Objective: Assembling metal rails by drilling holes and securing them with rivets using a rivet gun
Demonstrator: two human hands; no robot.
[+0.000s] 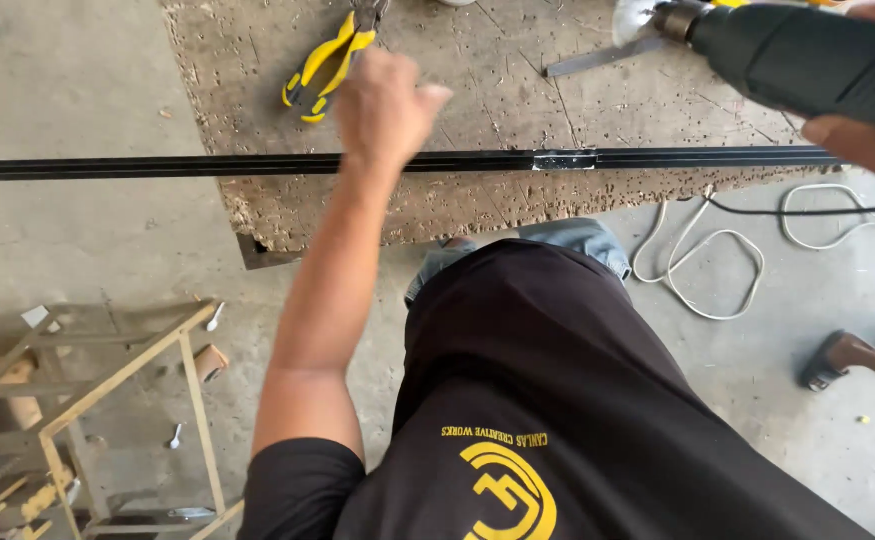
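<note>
the left hand (pixel 385 110) is pressing down, fingers curled together, on the long black metal bar (pixel 207 166) lying across the chipboard bench (pixel 477 70), while the right hand (pixel 862 135) is clamping the angle grinder (pixel 807 60), which should be meeting the bright joint (pixel 564 159) squarely.

Yellow pliers (pixel 322 62), white cord (pixel 702 270), wood frame (pixel 107 390)
</note>
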